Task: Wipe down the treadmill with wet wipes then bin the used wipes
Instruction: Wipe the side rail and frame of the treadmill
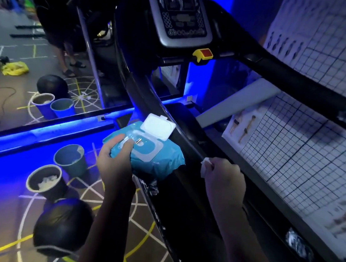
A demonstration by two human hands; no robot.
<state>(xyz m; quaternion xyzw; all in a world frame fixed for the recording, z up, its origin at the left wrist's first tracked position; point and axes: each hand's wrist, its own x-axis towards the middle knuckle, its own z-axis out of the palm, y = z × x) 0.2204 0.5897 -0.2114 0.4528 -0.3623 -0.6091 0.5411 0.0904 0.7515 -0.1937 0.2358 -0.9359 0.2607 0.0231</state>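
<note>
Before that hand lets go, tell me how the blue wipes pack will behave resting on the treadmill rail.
The wipes pack looks soft and pillowy, so it would likely sag over the narrow rail rather than sit flat. Its film seems glossy, so probably slippery. With the lid flipped open, and the left hand gone, it may slide off.

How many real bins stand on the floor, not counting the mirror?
2: the blue bin nearer the mirror, and the second bin beside it, holding used wipes. Others may be hidden.

Teal wipes pack w/ white lid — black treadmill.
</note>
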